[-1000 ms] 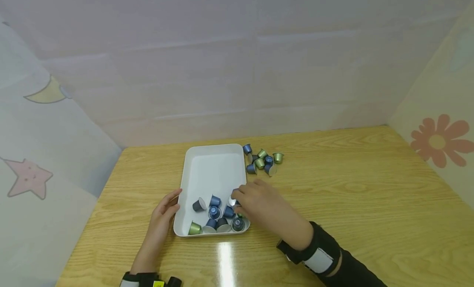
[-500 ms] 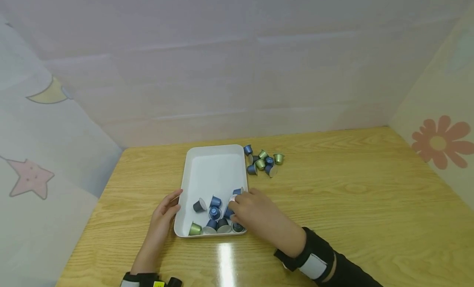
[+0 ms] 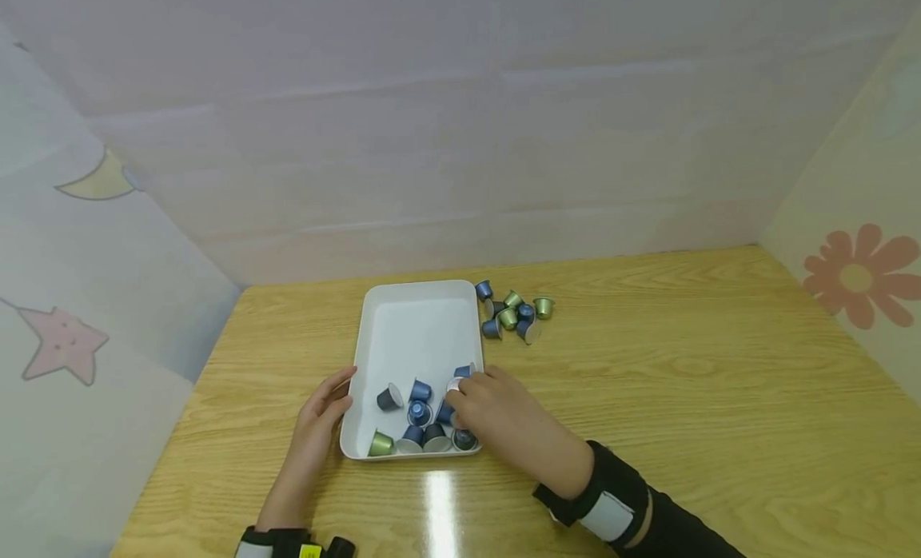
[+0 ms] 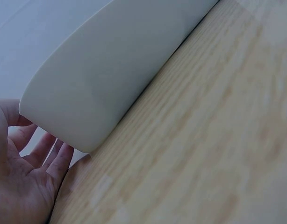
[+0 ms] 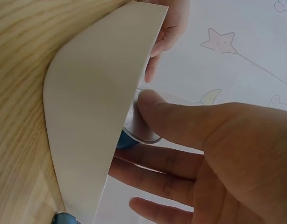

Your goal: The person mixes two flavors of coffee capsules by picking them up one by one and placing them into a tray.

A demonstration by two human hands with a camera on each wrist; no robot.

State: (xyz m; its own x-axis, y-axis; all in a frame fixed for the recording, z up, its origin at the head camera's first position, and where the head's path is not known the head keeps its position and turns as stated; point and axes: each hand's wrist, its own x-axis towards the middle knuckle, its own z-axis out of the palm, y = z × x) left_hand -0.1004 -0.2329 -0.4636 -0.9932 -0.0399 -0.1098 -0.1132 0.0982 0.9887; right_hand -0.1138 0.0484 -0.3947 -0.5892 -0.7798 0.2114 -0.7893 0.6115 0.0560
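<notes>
Leftwards, well beyond the white, round-cornered rectangular tray (image 3: 413,322), a pink star (image 3: 65,344) and a pale yellow crescent moon (image 3: 98,181) decorate the whitish wall covering (image 3: 57,254). Next comes the left hand (image 3: 314,422), unclenched, its thumb and fingers resting against the tray's left side. The tray lies on a light wood-grained table (image 3: 683,382), its coffee capsules gathered in the near half: a dark grey, cup-shaped capsule (image 3: 388,398) tilted toward the left wall, a shiny green capsule (image 3: 380,444) in the near left corner, then blue and dark ones across to the right — some tipped, one blue capsule (image 3: 419,412) standing lid down. At the tray's right wall, the right hand (image 3: 496,410) pinches a blue capsule with a silvery lid (image 5: 142,128), thumb against the lid, just inside the rim. Right of the tray's far end — outside it — sits a loose cluster of capsules, green, blue and dark, including an upright green one (image 3: 544,308). Furthest right of the tray, a red flower (image 3: 861,277) marks the wall.
</notes>
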